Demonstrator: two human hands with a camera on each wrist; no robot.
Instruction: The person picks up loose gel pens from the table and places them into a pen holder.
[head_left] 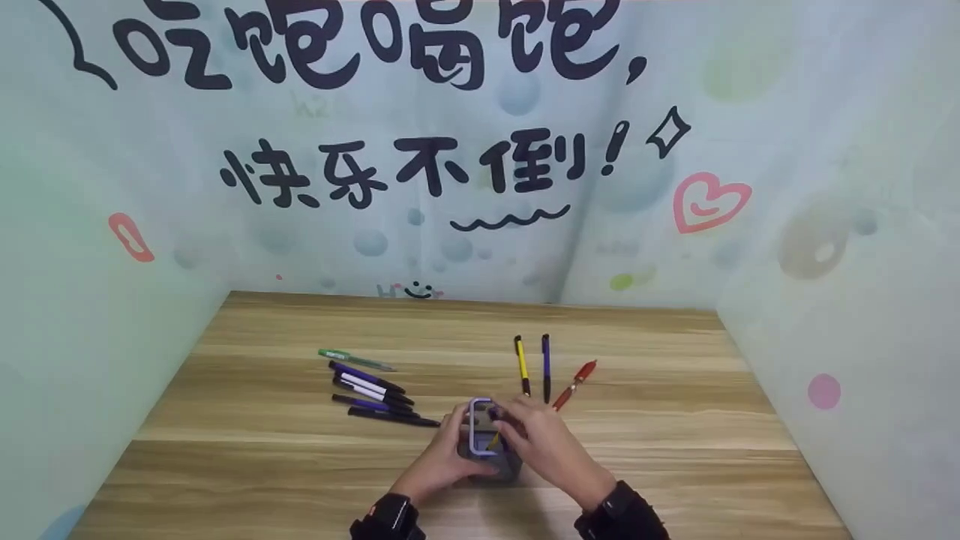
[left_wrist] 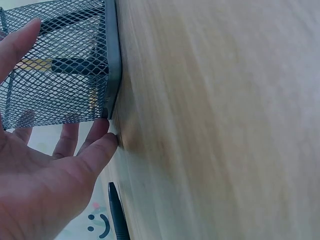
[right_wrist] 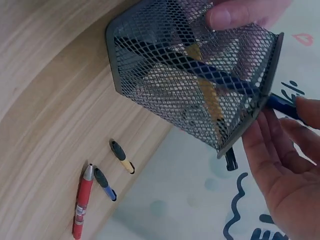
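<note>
A dark wire-mesh pen holder (head_left: 493, 466) stands on the table between my hands. My left hand (head_left: 448, 459) grips it from the side, thumb on one face and fingers on another, as the left wrist view shows. A blue pen (right_wrist: 285, 106) slants inside the mesh with its upper end past the rim. Pinching that end is my right hand (right_wrist: 287, 167), over the holder's mouth in the head view. Also in the holder is a yellow pen (right_wrist: 210, 102), whose black end juts out over the rim.
Left of the holder lie a green pen (head_left: 356, 360), a white pen (head_left: 364, 388) and several dark pens (head_left: 375, 412). Beyond my right hand are a yellow pen (head_left: 522, 364), a purple pen (head_left: 546, 367) and a red pen (head_left: 576, 382). Printed cloth walls enclose the wooden table (head_left: 247, 465).
</note>
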